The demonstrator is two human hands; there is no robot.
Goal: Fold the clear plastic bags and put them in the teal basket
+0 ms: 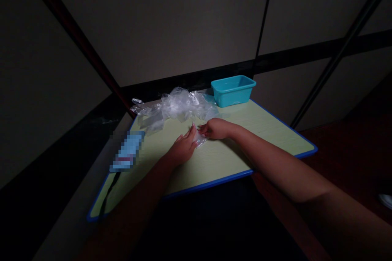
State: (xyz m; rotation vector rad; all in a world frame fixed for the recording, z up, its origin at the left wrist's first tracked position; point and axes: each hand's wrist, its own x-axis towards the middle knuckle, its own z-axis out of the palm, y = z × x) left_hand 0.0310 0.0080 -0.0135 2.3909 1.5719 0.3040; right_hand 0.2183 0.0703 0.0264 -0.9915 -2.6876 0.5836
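Near the middle of the table, both my hands are on a small folded clear plastic bag (200, 140). My left hand (183, 148) holds its left side, fingers reaching along it and the thumb at the near edge. From the right, my right hand (216, 129) has its fingers bent and pinched on the far right part of the bag. The fingers partly cover the bag, and I cannot make out anything inside it. Just beyond my hands lies a loose heap of crumpled clear plastic bags (180, 104).
A turquoise plastic basin (234, 94) stands at the table's back right corner. The pale yellow table (269, 134) has a blue edge and stands against a panelled wall (183, 20). A pixelated light-blue flat item (128, 151) lies at the left edge, beside a dark strap (109, 191).
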